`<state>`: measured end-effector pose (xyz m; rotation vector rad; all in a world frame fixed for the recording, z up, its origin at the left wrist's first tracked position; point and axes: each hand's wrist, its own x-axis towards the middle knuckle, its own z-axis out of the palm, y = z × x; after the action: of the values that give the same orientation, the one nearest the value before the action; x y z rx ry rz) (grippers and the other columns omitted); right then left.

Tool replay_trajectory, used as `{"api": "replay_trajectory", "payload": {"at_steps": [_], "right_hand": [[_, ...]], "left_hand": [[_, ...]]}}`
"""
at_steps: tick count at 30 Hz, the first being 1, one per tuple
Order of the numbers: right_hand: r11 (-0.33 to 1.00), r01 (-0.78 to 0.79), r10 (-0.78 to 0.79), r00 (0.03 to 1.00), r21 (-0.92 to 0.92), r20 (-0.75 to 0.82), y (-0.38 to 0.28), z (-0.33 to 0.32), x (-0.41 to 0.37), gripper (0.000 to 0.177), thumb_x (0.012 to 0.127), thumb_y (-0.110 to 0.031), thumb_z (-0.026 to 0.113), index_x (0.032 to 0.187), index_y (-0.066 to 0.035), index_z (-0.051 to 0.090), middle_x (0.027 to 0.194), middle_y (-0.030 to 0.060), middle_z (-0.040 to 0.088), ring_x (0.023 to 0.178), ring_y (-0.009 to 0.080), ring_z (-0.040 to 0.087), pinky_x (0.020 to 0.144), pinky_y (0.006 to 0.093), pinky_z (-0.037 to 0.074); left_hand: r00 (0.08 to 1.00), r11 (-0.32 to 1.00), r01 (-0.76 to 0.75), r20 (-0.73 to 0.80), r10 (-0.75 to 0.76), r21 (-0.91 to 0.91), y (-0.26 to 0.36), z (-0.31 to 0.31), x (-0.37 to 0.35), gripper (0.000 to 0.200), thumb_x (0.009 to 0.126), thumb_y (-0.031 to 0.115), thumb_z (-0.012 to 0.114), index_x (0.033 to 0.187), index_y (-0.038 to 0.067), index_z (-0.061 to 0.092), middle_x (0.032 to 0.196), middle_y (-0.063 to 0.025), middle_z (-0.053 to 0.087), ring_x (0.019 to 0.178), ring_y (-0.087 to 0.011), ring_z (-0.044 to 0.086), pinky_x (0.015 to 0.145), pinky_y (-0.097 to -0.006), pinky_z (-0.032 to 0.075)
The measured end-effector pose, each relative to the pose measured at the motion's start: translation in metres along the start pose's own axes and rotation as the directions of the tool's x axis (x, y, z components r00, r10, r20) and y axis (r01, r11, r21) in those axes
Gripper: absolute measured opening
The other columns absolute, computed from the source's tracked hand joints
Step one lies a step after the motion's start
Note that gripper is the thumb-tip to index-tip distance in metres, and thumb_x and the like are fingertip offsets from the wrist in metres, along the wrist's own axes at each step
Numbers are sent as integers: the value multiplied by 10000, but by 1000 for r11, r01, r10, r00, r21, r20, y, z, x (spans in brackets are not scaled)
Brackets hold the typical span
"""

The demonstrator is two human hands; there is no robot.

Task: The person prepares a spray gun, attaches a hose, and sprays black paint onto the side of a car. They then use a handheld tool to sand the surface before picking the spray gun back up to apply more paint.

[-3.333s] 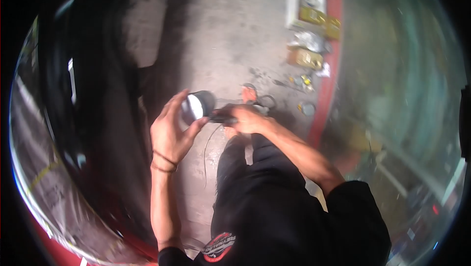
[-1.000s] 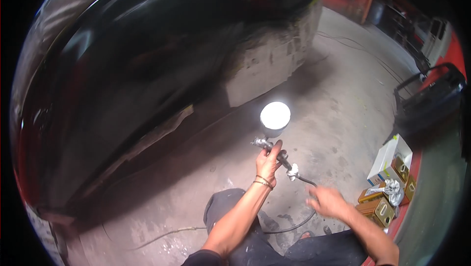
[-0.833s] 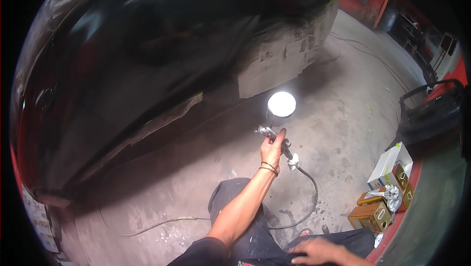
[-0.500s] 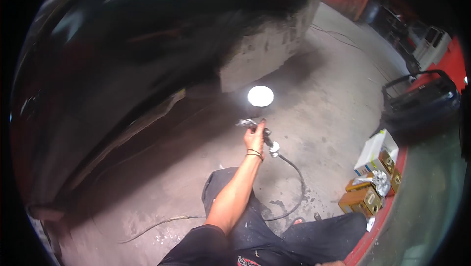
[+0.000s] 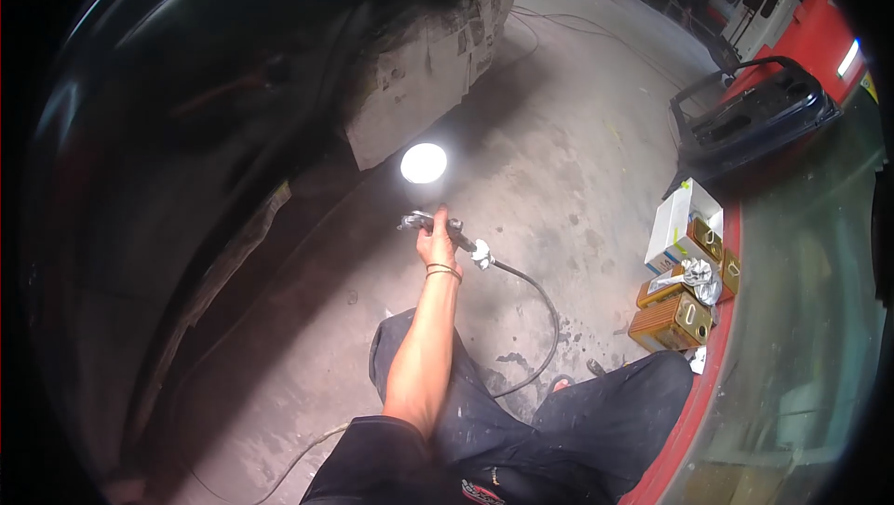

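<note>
My left hand (image 5: 435,242) is wrapped round a spray gun (image 5: 430,222), held out low over the floor in front of my knees. A round cup with a glaring white top (image 5: 424,163) sits above the gun. From the gun's handle end, near a wad of white wrapping (image 5: 481,254), a dark air hose (image 5: 551,319) curves down toward my legs. The gun's silver front end points left, toward a dark, glossy car body (image 5: 233,86). Newspaper masking (image 5: 424,76) hangs along part of that car. My right hand is out of view.
At right, metal cans (image 5: 670,323) and a white box (image 5: 684,225) stand beside a red edge (image 5: 675,449) with greenish glass. A dark loose car door (image 5: 754,118) leans farther back. Hose lines (image 5: 568,25) lie across the concrete floor (image 5: 596,160).
The view has shifted, so the floor items and car appear farther left and higher. The spray gun stays in my left hand. A sliver of skin at the bottom edge has left the view.
</note>
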<state>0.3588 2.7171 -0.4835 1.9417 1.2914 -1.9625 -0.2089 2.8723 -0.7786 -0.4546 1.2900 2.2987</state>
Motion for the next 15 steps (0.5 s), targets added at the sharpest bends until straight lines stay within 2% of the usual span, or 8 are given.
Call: {"api": "replay_trajectory", "payload": {"at_steps": [3, 7, 12, 15], "right_hand": [[936, 172, -152, 984, -308, 89, -29, 2, 28, 261, 1094, -244, 632, 1239, -31, 676, 1151, 100, 718, 1134, 294, 676, 1022, 447, 536], [689, 452, -339, 892, -566, 299, -79, 18, 80, 262, 1088, -240, 634, 1238, -29, 678, 1145, 110, 718, 1131, 303, 676, 1018, 450, 535], [254, 735, -440, 666, -628, 602, -138, 54, 153, 264, 1081, -235, 636, 1238, -27, 680, 1137, 123, 718, 1128, 316, 676, 1013, 455, 535], [100, 805, -414, 568, -584, 712, -164, 78, 188, 265, 1077, -232, 637, 1238, -26, 681, 1133, 130, 718, 1125, 323, 677, 1010, 458, 535]], "left_hand": [[1000, 1000, 7, 27, -7, -17, -9, 0, 8, 363, 901, 348, 881, 1051, 120, 641, 867, -16, 705, 733, -149, 689, 663, -323, 539], [1000, 999, -11, -6, 11, -33, -6, 0, 5, 351, 906, 328, 881, 1038, 101, 648, 861, -19, 706, 721, -143, 683, 647, -322, 529], [997, 997, -65, -29, 66, 46, -7, -1, 2, 388, 888, 378, 890, 984, 86, 654, 837, -22, 690, 684, -126, 655, 602, -303, 509], [999, 996, -43, -3, 44, 82, -2, -4, 0, 365, 896, 373, 878, 972, 96, 654, 800, 12, 635, 659, -109, 616, 584, -288, 484]]}}
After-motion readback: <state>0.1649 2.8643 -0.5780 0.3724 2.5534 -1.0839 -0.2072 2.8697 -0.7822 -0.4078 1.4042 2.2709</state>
